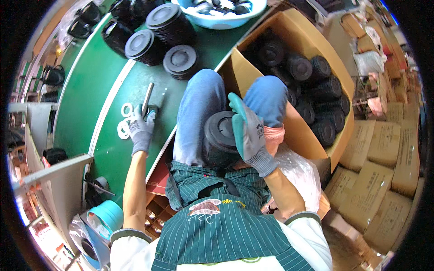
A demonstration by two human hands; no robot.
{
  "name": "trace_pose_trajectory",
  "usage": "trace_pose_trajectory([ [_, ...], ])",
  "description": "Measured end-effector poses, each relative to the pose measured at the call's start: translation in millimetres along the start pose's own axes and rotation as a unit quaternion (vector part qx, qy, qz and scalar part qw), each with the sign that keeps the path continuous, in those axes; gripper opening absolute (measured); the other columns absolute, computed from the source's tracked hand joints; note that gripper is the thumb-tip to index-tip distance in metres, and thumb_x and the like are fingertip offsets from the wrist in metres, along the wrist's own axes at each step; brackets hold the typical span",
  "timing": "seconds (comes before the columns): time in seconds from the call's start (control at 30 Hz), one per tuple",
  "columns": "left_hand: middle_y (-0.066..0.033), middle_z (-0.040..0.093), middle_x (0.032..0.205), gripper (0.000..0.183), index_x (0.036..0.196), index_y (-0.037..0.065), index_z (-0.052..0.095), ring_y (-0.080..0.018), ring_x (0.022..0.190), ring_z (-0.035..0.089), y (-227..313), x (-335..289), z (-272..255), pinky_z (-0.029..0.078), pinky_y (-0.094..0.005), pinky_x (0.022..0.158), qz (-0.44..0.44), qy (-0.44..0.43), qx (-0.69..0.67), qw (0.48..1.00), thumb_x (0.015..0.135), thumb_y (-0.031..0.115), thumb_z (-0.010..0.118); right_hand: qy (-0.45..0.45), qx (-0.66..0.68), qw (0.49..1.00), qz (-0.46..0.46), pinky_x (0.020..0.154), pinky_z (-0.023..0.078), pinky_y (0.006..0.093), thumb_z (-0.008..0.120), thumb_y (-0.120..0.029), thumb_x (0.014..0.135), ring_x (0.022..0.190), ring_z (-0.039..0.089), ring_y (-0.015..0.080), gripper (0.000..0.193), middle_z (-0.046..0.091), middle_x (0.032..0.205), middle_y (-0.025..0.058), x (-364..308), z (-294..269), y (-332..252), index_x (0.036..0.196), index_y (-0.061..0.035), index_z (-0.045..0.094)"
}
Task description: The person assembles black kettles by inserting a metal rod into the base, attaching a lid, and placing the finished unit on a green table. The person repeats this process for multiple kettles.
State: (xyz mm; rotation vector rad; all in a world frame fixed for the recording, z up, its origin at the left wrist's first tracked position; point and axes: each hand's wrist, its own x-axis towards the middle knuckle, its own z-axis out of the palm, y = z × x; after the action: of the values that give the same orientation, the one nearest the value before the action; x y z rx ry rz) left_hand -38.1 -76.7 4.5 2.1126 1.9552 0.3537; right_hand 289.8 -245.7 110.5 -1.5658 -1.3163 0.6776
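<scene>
My left hand (142,131), in a grey glove, is on the green bench with its fingers closed around the lower end of a slim metal bar-like tool (148,95). A small dark block (154,109) lies against these fingers. White rings (127,109) sit just left of the hand. Between my thighs stands a black round part (220,131) with a ridged circular top. At its right side is my gloved right hand (249,133), fingers stretched out and thumb apart, the teal palm side turned towards the part. Whether the palm presses on it I cannot tell.
Stacked black discs (180,61) stand at the bench's far end near a light-blue basin (224,18) of small parts. On my right, an open cardboard box (312,38) holds several black round parts. Closed cartons (366,194) are piled beyond it. Blue buckets (106,217) stand lower left.
</scene>
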Motion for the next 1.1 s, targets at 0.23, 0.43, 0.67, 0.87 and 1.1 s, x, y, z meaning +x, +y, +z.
trace_pose_trajectory([
  [0.23,-0.0093,0.076,0.104,0.057,0.138,-0.004,0.060,-0.0145,0.089,0.072,129.5,0.5,-116.1,0.060,-0.0313,0.079,0.274,-0.215,-0.355,0.868,0.088,0.014,0.081,0.064,0.474,0.860,0.179,0.113,0.046,0.0516,0.020,-0.076,0.101,0.128,0.060,0.0456,0.096,0.045,0.153,0.0300,-15.5,-7.7,7.4,0.164,-0.0027,0.018],
  [0.43,-0.0171,0.070,0.115,0.068,0.140,0.007,0.057,-0.0367,0.102,0.071,213.3,-28.8,-155.6,0.057,-0.0430,0.089,0.418,-0.360,-0.066,0.831,0.085,0.040,0.078,0.073,0.508,0.844,0.153,0.106,0.052,0.0477,0.030,-0.064,0.106,0.122,0.065,0.0420,0.083,0.054,0.144,0.0299,-3.9,-9.5,-6.8,0.161,-0.0023,0.028],
  [0.67,-0.0207,0.062,0.109,0.078,0.148,-0.005,0.044,-0.0337,0.089,0.070,247.1,-110.8,-152.5,0.060,-0.0397,0.070,0.267,-0.223,0.107,0.931,0.089,0.037,0.073,-0.153,0.515,0.831,0.145,0.100,0.056,0.0417,0.054,-0.031,0.107,0.088,0.071,0.0231,0.052,0.068,0.081,0.0071,58.8,-4.0,48.0,0.145,0.0042,0.051],
  [0.87,-0.0238,0.059,0.123,0.079,0.152,-0.004,0.042,-0.0322,0.091,0.070,268.8,-143.2,-132.3,0.061,-0.0369,0.065,0.220,-0.142,0.196,0.945,0.094,0.044,0.068,-0.275,0.698,0.654,0.096,0.071,0.048,0.0315,0.053,-0.029,0.108,0.065,0.052,0.0154,0.028,0.047,0.066,-0.0053,82.9,24.7,57.0,0.107,-0.0036,0.065],
  [1.1,-0.0296,0.070,0.115,0.065,0.149,-0.003,0.046,-0.0408,0.099,0.075,218.8,-80.3,-137.0,0.059,-0.0438,0.087,0.307,-0.169,-0.150,0.924,0.094,0.030,0.050,-0.148,0.688,0.705,0.087,0.111,0.038,0.0478,0.033,-0.050,0.110,0.061,0.048,0.0185,0.058,0.041,0.054,-0.0013,41.5,-4.3,48.4,0.074,-0.0103,0.053],
])
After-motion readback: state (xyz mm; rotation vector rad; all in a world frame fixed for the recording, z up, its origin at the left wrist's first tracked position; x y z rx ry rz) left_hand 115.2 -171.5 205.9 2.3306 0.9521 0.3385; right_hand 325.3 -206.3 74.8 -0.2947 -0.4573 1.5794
